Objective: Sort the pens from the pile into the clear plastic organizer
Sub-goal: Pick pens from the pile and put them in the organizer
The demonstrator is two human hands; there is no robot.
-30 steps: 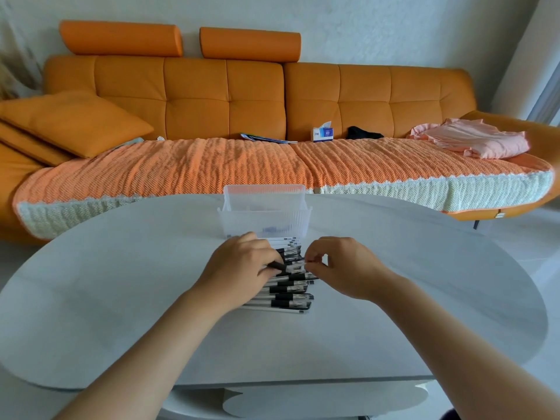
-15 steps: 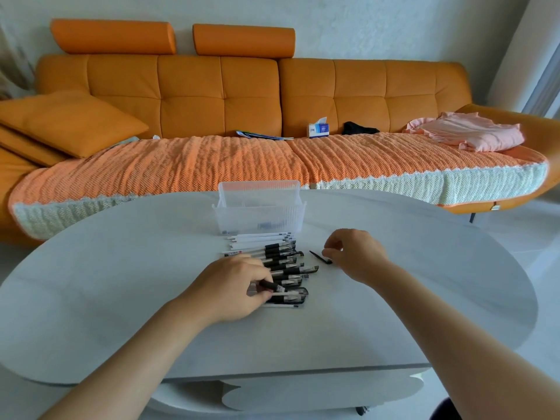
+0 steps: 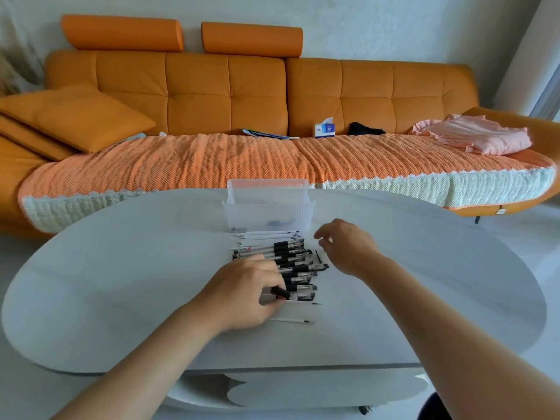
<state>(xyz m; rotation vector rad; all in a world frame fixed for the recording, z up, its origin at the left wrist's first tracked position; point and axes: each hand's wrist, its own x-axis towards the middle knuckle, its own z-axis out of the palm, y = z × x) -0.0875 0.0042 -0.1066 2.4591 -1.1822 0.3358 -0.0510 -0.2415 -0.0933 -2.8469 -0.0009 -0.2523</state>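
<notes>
Your worktop (image 3: 121, 283) looks the same as a second ago. The clear plastic organizer (image 3: 268, 207) stands at its far side, just behind the pile of pens (image 3: 291, 259). The pile looks about as big as before, so I think most of the sorting is not done yet. What changed is your hands. A second ago they were close together over the middle of the pile. Now they are apart. Your left hand (image 3: 245, 295) has moved to the near end of the pile, and its fingers are curled round one pen (image 3: 288, 294) with a black grip. Your right hand (image 3: 348, 247) has moved off to the side, and its fingers hang loose and hold nothing. A small black piece (image 3: 318, 257) lies on the worktop just beside it. I think the pen in your left hand is the next one to go into the organizer
</notes>
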